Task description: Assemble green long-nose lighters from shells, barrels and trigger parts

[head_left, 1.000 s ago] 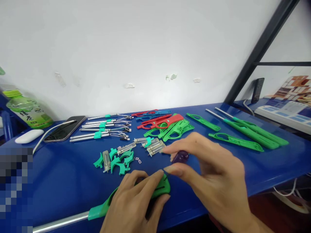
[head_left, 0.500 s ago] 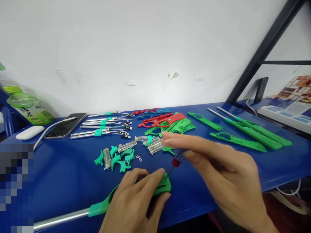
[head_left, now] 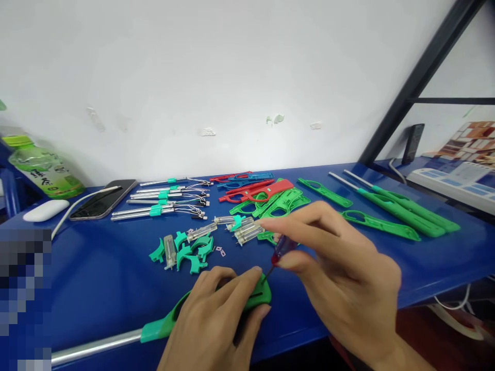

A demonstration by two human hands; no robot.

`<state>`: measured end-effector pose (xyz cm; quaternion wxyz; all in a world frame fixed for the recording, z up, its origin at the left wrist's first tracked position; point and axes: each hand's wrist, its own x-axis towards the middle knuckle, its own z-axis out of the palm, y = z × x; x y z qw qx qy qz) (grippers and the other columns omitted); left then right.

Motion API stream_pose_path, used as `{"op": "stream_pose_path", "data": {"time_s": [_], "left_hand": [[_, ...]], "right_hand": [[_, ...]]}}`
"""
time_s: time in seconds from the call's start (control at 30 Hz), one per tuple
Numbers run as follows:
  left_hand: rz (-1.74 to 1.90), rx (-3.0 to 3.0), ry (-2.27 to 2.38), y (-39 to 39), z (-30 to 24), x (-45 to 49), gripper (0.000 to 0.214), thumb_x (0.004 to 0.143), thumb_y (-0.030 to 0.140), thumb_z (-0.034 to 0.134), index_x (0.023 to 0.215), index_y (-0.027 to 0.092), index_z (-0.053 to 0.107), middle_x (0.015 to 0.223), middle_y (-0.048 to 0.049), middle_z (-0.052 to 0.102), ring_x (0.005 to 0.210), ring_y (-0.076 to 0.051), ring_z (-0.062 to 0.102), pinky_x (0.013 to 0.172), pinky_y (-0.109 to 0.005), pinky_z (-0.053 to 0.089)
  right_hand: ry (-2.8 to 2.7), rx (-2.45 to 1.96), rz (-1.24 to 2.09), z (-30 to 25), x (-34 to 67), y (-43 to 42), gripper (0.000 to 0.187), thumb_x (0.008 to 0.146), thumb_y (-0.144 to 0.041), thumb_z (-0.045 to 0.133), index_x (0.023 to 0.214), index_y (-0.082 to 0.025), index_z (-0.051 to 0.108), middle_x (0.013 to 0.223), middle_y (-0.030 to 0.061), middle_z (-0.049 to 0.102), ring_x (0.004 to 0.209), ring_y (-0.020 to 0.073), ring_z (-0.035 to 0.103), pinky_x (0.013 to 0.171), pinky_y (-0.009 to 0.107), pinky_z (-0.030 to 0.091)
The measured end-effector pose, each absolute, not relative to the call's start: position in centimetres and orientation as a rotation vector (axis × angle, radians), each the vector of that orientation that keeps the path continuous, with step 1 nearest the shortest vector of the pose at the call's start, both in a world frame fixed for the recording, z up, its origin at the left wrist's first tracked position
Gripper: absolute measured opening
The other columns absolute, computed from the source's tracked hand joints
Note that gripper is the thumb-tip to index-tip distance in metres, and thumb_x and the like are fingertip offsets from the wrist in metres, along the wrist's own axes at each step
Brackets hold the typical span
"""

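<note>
My left hand (head_left: 216, 319) is closed around the green handle of a long-nosed lighter (head_left: 158, 330), whose metal tube points to the lower left. Most of the handle is hidden under my fingers; its rounded end with a dark slot shows. Between the thumb and fingers of my right hand (head_left: 344, 278) is a small screwdriver (head_left: 284, 249) with a clear and red handle. It leans over the lighter, its tip at a spot near the handle's end. Behind my left hand lie teal plastic triggers (head_left: 192, 264) and clear fuel tanks (head_left: 247, 232).
Metal lighter tubes with wires (head_left: 158, 210) lie at the left, beside a phone (head_left: 102, 200), a white case (head_left: 46, 210) and a bottle (head_left: 48, 170). Red shells (head_left: 270, 190) and green shells (head_left: 381, 224) are farther back. Two green lighters (head_left: 410, 214) lie at the right.
My right hand has shifted slightly left and turned, its thumb now lower on the screwdriver's handle near the red collar. My left hand and the lighter hold almost still.
</note>
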<state>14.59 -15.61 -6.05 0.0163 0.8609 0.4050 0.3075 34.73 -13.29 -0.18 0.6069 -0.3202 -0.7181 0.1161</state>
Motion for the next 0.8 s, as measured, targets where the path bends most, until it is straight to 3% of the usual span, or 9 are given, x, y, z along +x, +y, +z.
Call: {"op": "stream_pose_path", "data": {"time_s": [0.1, 0.2, 0.3, 0.43, 0.53, 0.67, 0.73, 0.8], "left_hand": [[0.948, 2.661, 1.242, -15.6, -5.9, 14.6, 0.039, 0.106, 0.023, 0.065, 0.143, 0.028, 0.057, 0.107, 0.0027, 0.080, 0.098, -0.022, 0.071, 0.081, -0.033, 0.065], [0.947, 2.655, 1.227, -15.6, -6.0, 14.6, 0.036, 0.105, 0.022, 0.065, 0.140, 0.030, 0.058, 0.106, 0.0031, 0.080, 0.098, -0.022, 0.071, 0.081, -0.035, 0.065], [0.936, 2.649, 1.246, -15.6, -6.0, 14.7, 0.034, 0.106, 0.023, 0.064, 0.138, 0.030, 0.058, 0.105, 0.0037, 0.080, 0.099, -0.024, 0.071, 0.081, -0.037, 0.065], [0.989, 2.684, 1.231, -15.5, -6.0, 14.7, 0.030, 0.107, 0.023, 0.062, 0.135, 0.030, 0.059, 0.113, 0.0025, 0.082, 0.105, -0.026, 0.073, 0.083, -0.040, 0.065], [1.006, 2.682, 1.216, -15.4, -6.0, 14.7, 0.026, 0.108, 0.023, 0.061, 0.133, 0.030, 0.061, 0.114, 0.0030, 0.082, 0.102, -0.025, 0.073, 0.084, -0.040, 0.065], [0.952, 2.647, 1.250, -15.5, -6.1, 14.7, 0.034, 0.108, 0.025, 0.062, 0.142, 0.029, 0.058, 0.108, 0.0027, 0.080, 0.100, -0.024, 0.071, 0.083, -0.038, 0.065], [0.946, 2.652, 1.239, -15.5, -6.1, 14.7, 0.037, 0.107, 0.024, 0.063, 0.143, 0.028, 0.057, 0.107, 0.0023, 0.080, 0.098, -0.023, 0.070, 0.081, -0.038, 0.065], [0.956, 2.651, 1.224, -15.5, -6.1, 14.7, 0.036, 0.107, 0.023, 0.062, 0.142, 0.029, 0.057, 0.108, 0.0028, 0.080, 0.097, -0.023, 0.070, 0.080, -0.039, 0.065]], "right_hand": [[-1.752, -0.732, 0.431, 0.2, 35.3, -13.4, 0.033, 0.111, -0.017, 0.060, 0.134, -0.032, 0.080, 0.128, 0.0002, 0.080, 0.111, 0.0150, 0.077, 0.089, 0.024, 0.067], [-1.729, -0.667, 0.541, 0.5, 35.5, -13.5, 0.038, 0.108, -0.009, 0.061, 0.130, -0.034, 0.080, 0.112, -0.0039, 0.084, 0.099, 0.0119, 0.079, 0.083, 0.019, 0.067], [-1.684, -0.622, 0.531, 0.5, 34.9, -13.5, 0.032, 0.102, -0.007, 0.072, 0.120, -0.031, 0.084, 0.099, -0.0041, 0.080, 0.086, 0.0100, 0.075, 0.078, 0.018, 0.066], [-1.714, -0.664, 0.327, 0.0, 33.6, -13.5, 0.023, 0.095, -0.011, 0.084, 0.113, -0.025, 0.085, 0.091, -0.0028, 0.074, 0.083, 0.0103, 0.071, 0.078, 0.018, 0.065], [-1.739, -0.707, 0.139, -0.1, 33.6, -13.7, 0.023, 0.099, -0.016, 0.080, 0.121, -0.022, 0.083, 0.095, 0.0001, 0.077, 0.086, 0.0122, 0.074, 0.080, 0.019, 0.067], [-1.835, -0.835, 0.252, 0.6, 35.3, -14.1, 0.033, 0.109, -0.017, 0.062, 0.134, -0.030, 0.079, 0.133, 0.0013, 0.079, 0.118, 0.0159, 0.078, 0.096, 0.020, 0.066], [-1.874, -0.830, 0.382, 0.9, 36.0, -14.1, 0.041, 0.109, -0.013, 0.060, 0.137, -0.038, 0.077, 0.132, -0.0055, 0.081, 0.116, 0.0122, 0.079, 0.096, 0.017, 0.065], [-1.842, -0.786, 0.476, 0.9, 36.2, -13.9, 0.044, 0.108, -0.010, 0.061, 0.135, -0.041, 0.076, 0.116, -0.0103, 0.085, 0.100, 0.0077, 0.080, 0.091, 0.014, 0.064]]}}
